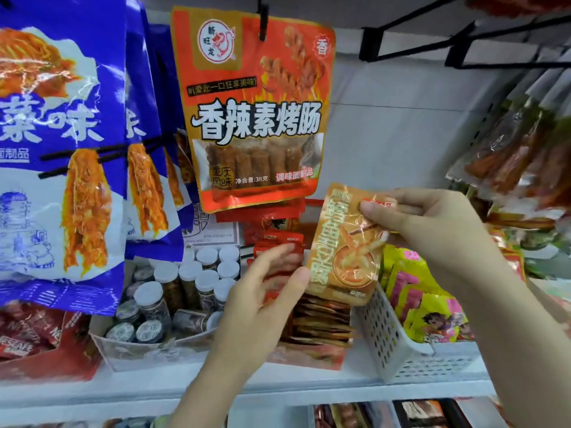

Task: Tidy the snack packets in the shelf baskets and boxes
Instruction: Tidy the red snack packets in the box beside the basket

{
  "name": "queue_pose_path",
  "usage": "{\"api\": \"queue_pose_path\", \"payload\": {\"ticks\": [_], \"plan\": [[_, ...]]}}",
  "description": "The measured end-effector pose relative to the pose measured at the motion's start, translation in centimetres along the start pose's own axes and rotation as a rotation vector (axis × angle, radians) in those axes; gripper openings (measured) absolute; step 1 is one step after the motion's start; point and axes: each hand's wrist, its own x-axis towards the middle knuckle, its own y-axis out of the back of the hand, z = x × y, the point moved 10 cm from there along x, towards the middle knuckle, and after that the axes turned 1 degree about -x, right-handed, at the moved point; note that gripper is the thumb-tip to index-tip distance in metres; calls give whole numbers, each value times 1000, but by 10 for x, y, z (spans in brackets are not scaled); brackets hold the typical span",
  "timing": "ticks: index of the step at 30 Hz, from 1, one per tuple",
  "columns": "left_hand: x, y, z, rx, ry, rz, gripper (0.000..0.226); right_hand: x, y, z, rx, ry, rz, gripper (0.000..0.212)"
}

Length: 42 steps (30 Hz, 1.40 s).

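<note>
So, tight spot: hanging packs crowd the top, blue bags [61, 149] on the left and an orange-red sausage pack [256, 112] clipped at centre, clear-wrapped snacks [519, 156] on the right. Open room is the bare white back wall [401, 118] between the sausage pack and the right-hand snacks, plus the strip of white shelf edge [278, 393] in front of the boxes.

Right hand [432, 223] comes in from lower right, thumb and fingers pinching the top corner of a tan snack packet [346, 245], which hangs upright above the middle box. Left hand [262, 298] reaches up from below, fingers fairly straight, thumb touching the packet's lower left edge, fingers reaching toward red packets [278, 245] behind; grip not clear, looks open.

Middle red box [309, 355] holds a stack of brownish flat packets [321, 322]. White perforated basket [398, 344] just right holds yellow-green and pink packets [426, 298]. Left cardboard box [148, 353] holds small white-capped jars [197, 279]. Far left, red sachets [31, 335] in a red tray.
</note>
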Motion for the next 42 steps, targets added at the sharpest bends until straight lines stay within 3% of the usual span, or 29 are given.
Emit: {"api": "queue_pose_path", "payload": {"ticks": [5,9,21,25,26,28,32,34,36,40,42], "plan": [[-7,-14,4,-150,66,-111,25,-1,-19,16,131,-76,-75,13],[-8,-17,0,-206,121,-101,20,1,-20,18,115,-68,-56,20],[-7,-23,-8,-313,246,-173,29,1,-15,22,136,-55,-47,15],[-19,-51,-2,-870,422,-402,80,1,-28,22,351,-77,-171,25],[-23,-60,2,-987,456,-478,86,0,-33,20,398,-69,-214,23],[-28,-70,3,-1048,494,-516,74,-3,-43,17,452,-34,-272,21],[-18,-58,-13,-1036,524,-281,58,-3,-46,23,366,-22,-269,29],[-9,-37,-23,-848,477,-87,46,-5,-48,29,362,-92,-312,27],[-3,-16,-26,-617,404,70,34,-9,-49,34,391,-170,-353,38],[-1,0,-16,-391,266,154,20,-13,-53,38,171,-126,-372,24],[-2,2,-12,-363,228,155,17,-11,-49,42,125,-122,-324,29]]}}
